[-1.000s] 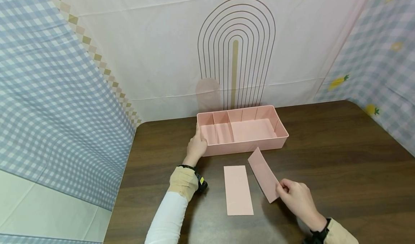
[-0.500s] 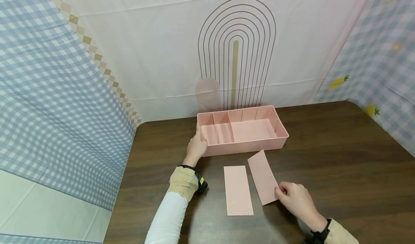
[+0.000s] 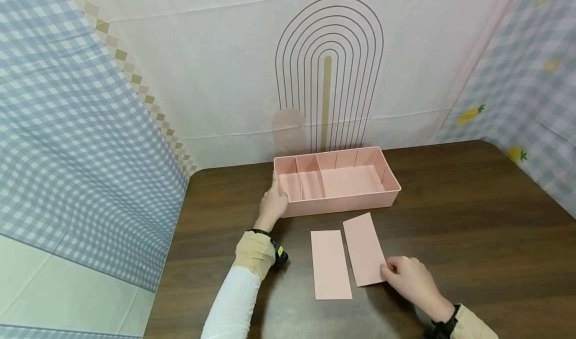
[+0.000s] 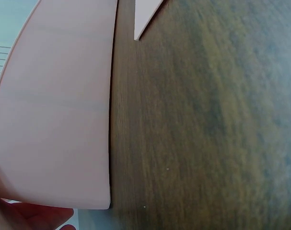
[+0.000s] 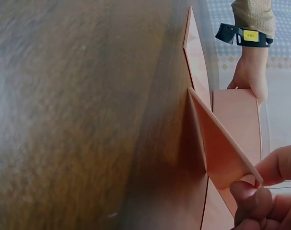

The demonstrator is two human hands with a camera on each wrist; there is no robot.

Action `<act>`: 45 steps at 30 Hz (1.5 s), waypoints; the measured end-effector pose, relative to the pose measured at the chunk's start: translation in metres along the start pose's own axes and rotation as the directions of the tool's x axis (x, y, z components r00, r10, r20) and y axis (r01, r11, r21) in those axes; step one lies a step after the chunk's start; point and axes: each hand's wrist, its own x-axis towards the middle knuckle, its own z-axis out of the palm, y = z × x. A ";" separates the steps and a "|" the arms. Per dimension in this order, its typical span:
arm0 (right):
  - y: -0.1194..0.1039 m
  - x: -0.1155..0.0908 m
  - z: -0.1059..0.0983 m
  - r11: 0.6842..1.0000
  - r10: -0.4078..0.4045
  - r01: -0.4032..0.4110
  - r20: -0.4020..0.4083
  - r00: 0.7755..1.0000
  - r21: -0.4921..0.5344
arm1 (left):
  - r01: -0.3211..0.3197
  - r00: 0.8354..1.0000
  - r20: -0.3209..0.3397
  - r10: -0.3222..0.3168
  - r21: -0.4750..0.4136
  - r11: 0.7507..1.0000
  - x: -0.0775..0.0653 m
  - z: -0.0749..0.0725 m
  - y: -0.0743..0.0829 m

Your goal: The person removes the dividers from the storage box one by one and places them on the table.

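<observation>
A pale pink organizer box (image 3: 351,203) with upright dividers stands near the table's back edge. My left hand (image 3: 272,203) holds its left end, the index finger lying along the end wall; in the left wrist view its fingers (image 4: 44,215) bend behind that end. My right hand (image 3: 413,279) pinches the near right corner of a thin pink panel (image 3: 363,249) between thumb and fingers. That panel leans, its pinched side raised off the table in the right wrist view. A second pink panel (image 3: 330,266) lies flat just left of it.
The dark wooden table (image 3: 477,219) reaches to both sides. Behind the box hangs a white cloth (image 3: 216,79) with printed arches. Checked cloths hang at the left (image 3: 90,129) and right (image 3: 540,99).
The held panel has tipped down flatter, showing more of its face, its near edge swinging left. My right hand has dropped slightly. The left hand, box and other panel have not moved.
</observation>
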 end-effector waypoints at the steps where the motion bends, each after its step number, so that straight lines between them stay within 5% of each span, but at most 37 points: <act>1: 0.000 0.000 0.000 1.000 0.008 -0.008 0.016 1.000 0.001 | 0.000 1.000 -0.001 0.000 0.001 1.000 0.000 0.000 0.000; 20: 0.003 0.000 0.003 0.996 0.092 -0.091 0.168 0.981 -0.011 | 0.010 1.000 0.004 -0.010 0.007 1.000 0.000 0.000 0.000; 45: 0.005 0.001 0.003 0.994 0.107 -0.108 0.171 0.979 -0.008 | 0.006 1.000 0.015 -0.006 0.006 1.000 0.000 -0.001 0.001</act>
